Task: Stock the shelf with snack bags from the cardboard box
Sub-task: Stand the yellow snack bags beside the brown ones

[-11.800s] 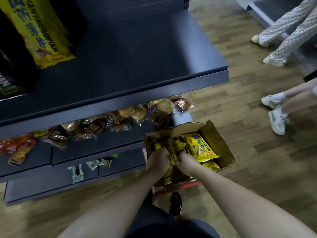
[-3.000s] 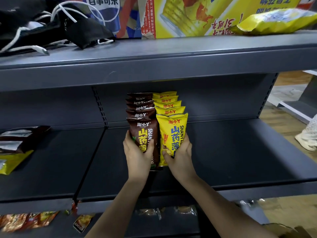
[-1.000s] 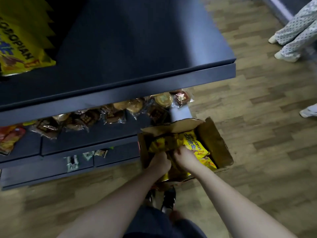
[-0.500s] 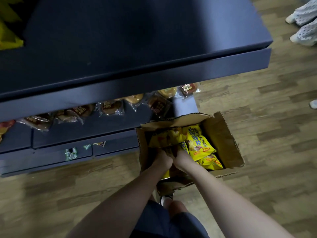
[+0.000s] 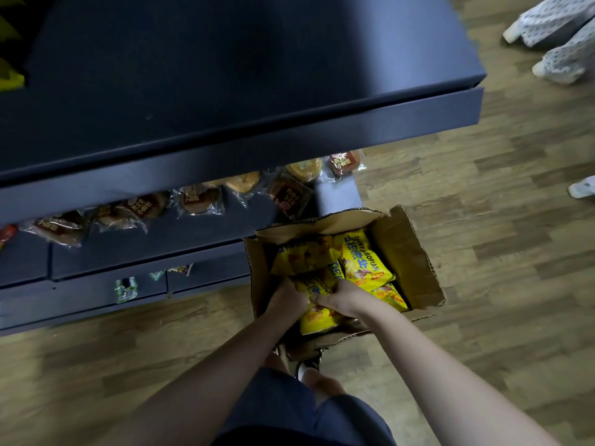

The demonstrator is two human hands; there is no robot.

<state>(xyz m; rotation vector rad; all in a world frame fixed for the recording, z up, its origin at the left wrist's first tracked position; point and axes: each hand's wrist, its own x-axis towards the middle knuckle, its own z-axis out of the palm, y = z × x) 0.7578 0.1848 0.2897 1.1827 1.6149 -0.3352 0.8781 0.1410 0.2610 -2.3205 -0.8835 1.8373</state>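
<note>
Looming over everything, the dark shelf (image 5: 225, 75) fills the upper view, its top bare save for a sliver of yellow packet (image 5: 9, 80) at the far left edge. Wood floor (image 5: 499, 252) spreads to the right, where a bystander's dotted trousers (image 5: 560, 30) and pale shoes show in the corner. Below the shelf's lip, a lower tier (image 5: 193, 233) carries a row of wrapped pastries (image 5: 199, 197). On the floor against that tier sits the open box (image 5: 405, 252), flaps up, with yellow bags (image 5: 360, 259) lying inside. Both of the person's arms reach down into it. The left hand (image 5: 288, 299) and right hand (image 5: 343, 299) meet over one bag (image 5: 317, 317) near the box's front wall, fingers curled round it, gripping it from either side.
</note>
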